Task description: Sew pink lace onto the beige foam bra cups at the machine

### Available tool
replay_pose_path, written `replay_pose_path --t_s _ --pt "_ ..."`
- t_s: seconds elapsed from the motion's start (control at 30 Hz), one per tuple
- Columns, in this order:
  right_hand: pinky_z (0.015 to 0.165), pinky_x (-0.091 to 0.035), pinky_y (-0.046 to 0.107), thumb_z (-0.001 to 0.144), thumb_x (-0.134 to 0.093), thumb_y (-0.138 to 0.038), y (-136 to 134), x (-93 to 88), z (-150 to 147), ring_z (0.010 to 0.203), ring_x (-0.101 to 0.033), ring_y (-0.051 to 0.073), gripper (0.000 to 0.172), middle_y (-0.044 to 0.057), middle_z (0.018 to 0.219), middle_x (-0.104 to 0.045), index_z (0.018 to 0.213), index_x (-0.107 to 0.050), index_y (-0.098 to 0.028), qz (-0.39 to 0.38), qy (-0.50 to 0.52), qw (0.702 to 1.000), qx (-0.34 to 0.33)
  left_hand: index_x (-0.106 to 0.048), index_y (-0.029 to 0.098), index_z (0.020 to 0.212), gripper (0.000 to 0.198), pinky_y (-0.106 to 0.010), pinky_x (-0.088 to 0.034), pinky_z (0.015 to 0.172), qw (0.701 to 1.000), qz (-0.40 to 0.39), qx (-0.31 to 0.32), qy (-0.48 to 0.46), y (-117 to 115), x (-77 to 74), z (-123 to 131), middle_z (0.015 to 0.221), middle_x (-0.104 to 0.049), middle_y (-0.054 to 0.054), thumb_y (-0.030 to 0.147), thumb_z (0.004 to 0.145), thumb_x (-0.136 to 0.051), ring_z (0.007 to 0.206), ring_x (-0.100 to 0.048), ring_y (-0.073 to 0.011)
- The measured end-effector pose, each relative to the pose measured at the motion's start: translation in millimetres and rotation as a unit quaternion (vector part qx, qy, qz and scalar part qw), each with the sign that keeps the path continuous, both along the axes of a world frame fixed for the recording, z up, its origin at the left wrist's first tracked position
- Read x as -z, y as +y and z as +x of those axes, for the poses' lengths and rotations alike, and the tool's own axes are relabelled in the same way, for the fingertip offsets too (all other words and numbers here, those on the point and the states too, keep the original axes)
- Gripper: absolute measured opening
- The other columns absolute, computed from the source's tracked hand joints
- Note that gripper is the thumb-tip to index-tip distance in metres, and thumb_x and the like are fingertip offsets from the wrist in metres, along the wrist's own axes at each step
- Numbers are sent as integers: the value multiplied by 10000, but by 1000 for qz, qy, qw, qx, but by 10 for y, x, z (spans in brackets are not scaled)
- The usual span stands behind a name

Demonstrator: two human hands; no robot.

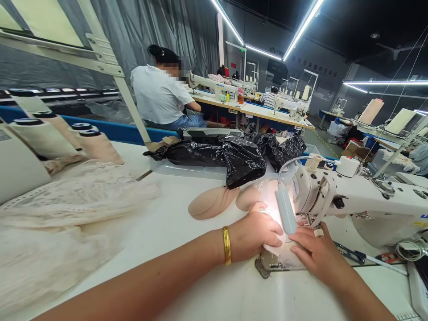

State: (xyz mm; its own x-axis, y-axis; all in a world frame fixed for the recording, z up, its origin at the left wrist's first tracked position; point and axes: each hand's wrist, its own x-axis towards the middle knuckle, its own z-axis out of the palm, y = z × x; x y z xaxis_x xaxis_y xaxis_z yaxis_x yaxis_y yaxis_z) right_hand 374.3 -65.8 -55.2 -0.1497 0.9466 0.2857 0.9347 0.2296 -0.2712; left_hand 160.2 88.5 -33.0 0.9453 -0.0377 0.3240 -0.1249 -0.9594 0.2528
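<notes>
Under the needle area of a white sewing machine lies a pale pink fabric piece, brightly lit by a lamp on a bent metal neck. My left hand, with a gold bangle at its wrist, has its fingers curled on the left part of this fabric. To the right, my right hand lies flat with fingers stretched and thumb apart, touching the fabric beside the presser foot. The needle tip is hidden. Smooth beige cup-shaped pieces rest beyond my left hand.
Black plastic bags lie behind the beige pieces. Cream lace fabric covers the table's left side, near thread cones. Scissors-like black tool lies right of my right hand. A person sits at another machine.
</notes>
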Motion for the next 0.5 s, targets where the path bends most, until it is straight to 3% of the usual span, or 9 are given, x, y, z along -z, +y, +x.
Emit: replay_pose_path --t_s 0.2,0.5 --pt "1025 -475 547 1044 -503 -285 6 -49 48 1152 -661 319 342 78 1320 -730 1341 -673 -280 13 -54 998 3 -724 256 917 278 -391 -398 916 999 32 -18 -4 90 39 31 1129 -777 -6 33 781 -629 1019 -682 -239" --pt "997 -509 580 1060 -480 -285 50 -26 66 1105 -683 319 383 84 1266 -752 1415 -622 -267 36 -81 996 -9 -689 234 872 282 -393 -325 857 995 83 -55 12 -24 -94 19 1038 -775 16 -12 754 -619 919 -668 -212"
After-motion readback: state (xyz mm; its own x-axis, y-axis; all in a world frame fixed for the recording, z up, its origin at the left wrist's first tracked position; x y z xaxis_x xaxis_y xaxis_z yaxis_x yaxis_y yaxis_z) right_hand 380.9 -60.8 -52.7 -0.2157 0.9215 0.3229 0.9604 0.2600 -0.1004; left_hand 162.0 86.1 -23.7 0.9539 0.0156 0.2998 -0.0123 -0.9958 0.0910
